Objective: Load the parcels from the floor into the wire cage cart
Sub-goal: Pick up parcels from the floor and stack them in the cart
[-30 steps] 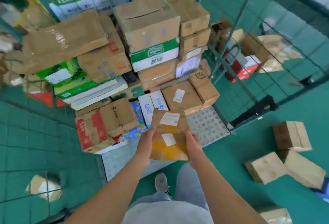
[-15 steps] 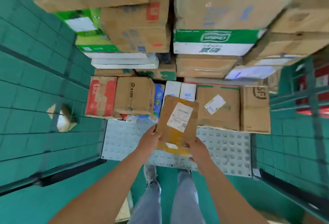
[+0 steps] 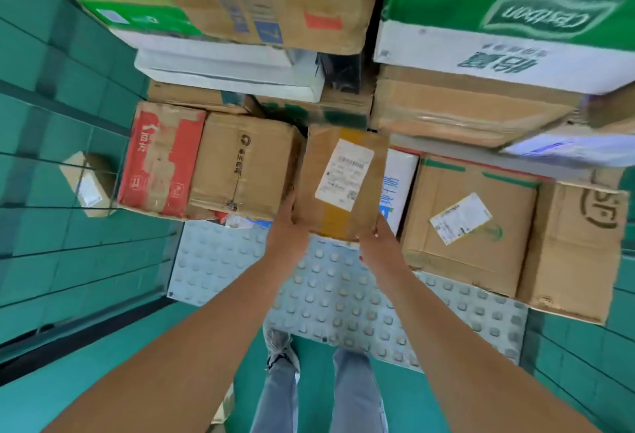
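A small brown parcel (image 3: 340, 181) with a white label and a yellow tape band sits between a brown box (image 3: 244, 168) on its left and a white-and-blue box (image 3: 398, 185) on its right, inside the wire cage cart. My left hand (image 3: 285, 230) grips its near left corner. My right hand (image 3: 378, 243) grips its near right corner. The cart's studded grey floor plate (image 3: 330, 288) lies under my forearms. Stacked parcels fill the cart behind and above the small one.
A red-and-brown box (image 3: 161, 161) stands at the stack's left end, and a labelled brown box (image 3: 470, 223) and a taller one (image 3: 580, 247) at the right. Wire cage walls (image 3: 68, 192) flank both sides. One small box (image 3: 87, 185) lies outside the left wall. My feet stand on green floor.
I have leaned in closer. Both hands have pushed the small parcel forward from above the floor plate into the gap between the brown box and the white-and-blue box.
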Demonstrator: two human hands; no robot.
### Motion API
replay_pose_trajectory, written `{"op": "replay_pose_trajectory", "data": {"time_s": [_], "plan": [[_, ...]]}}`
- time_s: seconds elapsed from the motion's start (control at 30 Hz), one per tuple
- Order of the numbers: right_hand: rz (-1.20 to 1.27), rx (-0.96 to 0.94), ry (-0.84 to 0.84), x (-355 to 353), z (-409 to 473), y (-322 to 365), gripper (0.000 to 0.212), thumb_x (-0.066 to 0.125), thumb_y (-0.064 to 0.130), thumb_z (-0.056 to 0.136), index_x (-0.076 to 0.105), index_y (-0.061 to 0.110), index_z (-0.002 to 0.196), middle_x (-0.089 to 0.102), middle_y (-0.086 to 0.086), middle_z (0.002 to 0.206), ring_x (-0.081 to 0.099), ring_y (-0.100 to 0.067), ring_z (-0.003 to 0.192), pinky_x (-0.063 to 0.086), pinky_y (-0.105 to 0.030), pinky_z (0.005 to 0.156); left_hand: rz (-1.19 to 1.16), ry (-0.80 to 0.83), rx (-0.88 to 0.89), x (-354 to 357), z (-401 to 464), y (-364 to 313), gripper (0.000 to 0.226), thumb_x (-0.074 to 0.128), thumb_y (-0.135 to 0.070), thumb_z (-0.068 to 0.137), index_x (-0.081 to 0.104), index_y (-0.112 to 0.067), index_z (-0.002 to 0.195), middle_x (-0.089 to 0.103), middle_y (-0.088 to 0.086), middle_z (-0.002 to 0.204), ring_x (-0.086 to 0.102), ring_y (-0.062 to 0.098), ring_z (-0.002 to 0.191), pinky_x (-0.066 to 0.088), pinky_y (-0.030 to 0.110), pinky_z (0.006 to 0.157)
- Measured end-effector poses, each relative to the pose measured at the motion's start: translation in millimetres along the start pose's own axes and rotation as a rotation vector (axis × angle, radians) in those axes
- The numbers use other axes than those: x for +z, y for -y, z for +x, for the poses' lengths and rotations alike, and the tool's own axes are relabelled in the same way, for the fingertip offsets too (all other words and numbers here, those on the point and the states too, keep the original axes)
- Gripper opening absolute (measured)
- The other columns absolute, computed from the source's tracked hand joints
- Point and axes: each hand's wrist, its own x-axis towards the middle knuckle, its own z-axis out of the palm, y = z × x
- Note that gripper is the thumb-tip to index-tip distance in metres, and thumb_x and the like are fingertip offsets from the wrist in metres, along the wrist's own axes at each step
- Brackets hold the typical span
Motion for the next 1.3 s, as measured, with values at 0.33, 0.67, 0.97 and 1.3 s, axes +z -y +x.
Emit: {"op": "replay_pose_trajectory", "data": {"time_s": [0.33, 0.67, 0.97, 1.3], "plan": [[-0.165, -0.110, -0.119, 39, 75, -2, 0.064, 0.034, 0.029, 0.106, 0.004, 0.034, 0.162, 0.035, -0.014, 0.155, 0.060, -0.024, 0.088, 0.048, -0.035, 0.068, 0.804, -0.021, 0.253, 29, 47, 12, 0.078, 0.042, -0.052, 0.101, -0.008, -0.045, 0.161, -0.014, 0.000, 0.171, -0.008, 0.034, 0.157, 0.015, 0.056, 0.123], [-0.091, 0.107, -0.101, 4, 45, 5, 0.081, 0.050, 0.045, 0.101, 0.000, 0.034, 0.164, 0.039, -0.011, 0.152, 0.049, -0.009, 0.070, 0.040, -0.028, 0.057, 0.808, 0.031, 0.252, 21, 26, 11, 0.083, 0.050, -0.043, 0.100, -0.007, -0.047, 0.160, -0.016, -0.002, 0.171, -0.006, 0.033, 0.157, 0.022, 0.056, 0.123], [0.182, 0.164, -0.082, 15, -103, -4, 0.068, 0.053, 0.048, 0.100, 0.025, 0.031, 0.159, 0.058, 0.000, 0.103, 0.058, -0.021, 0.091, 0.049, -0.037, 0.084, 0.402, 0.239, 0.220, -25, -78, 13, 0.076, 0.056, -0.033, 0.101, 0.011, -0.044, 0.162, 0.000, -0.001, 0.172, 0.030, 0.035, 0.149, 0.054, 0.041, 0.093], [0.702, 0.154, -0.155, 34, -354, -15, 0.039, 0.054, 0.041, 0.105, 0.054, 0.021, 0.138, 0.064, -0.004, 0.124, 0.065, -0.024, 0.109, 0.052, -0.037, 0.097, -0.187, 0.470, 0.035, -130, -270, 35, 0.042, 0.055, -0.025, 0.104, 0.050, -0.025, 0.146, 0.058, 0.004, 0.135, 0.060, 0.017, 0.105, 0.051, 0.034, 0.089]]}}
